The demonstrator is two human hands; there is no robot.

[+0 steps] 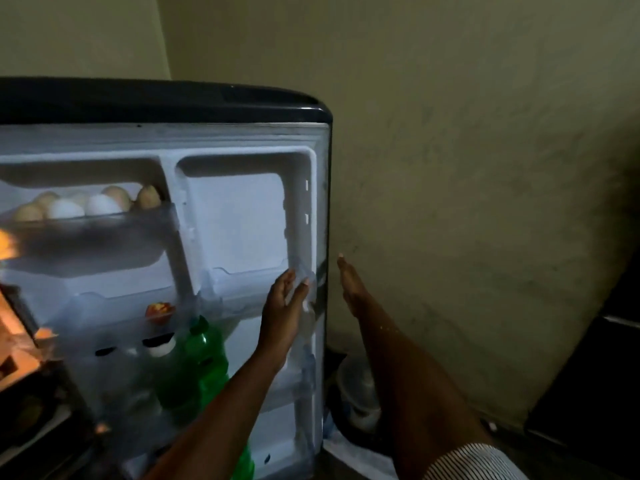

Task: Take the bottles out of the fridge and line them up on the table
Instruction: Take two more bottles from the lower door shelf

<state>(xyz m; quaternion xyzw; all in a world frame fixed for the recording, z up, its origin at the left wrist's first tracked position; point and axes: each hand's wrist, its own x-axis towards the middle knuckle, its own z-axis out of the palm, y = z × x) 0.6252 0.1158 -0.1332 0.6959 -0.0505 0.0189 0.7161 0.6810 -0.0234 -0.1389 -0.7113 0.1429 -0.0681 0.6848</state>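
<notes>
Evidently the person is only starting the fetch: the left hand [287, 299] is lying open and empty on the fridge door's [242, 216] outer edge, the right hand [349, 282] is hovering open beside it, and the bottles [204, 362], blurred, are standing in the lower door shelf, needing a downward reach.

Fridge door [249, 216] stands open, inner side facing the camera; wall [467, 168] behind and to its right. Eggs [86, 204] sit in the upper-left door tray. Bottles [194, 368] stand in the lower door shelf, below the eggs. Left hand [285, 303] lies against the door's right inner edge; right hand [349, 284] just beyond that edge, apart from it. A container [358, 393] sits on the floor right of the door.
</notes>
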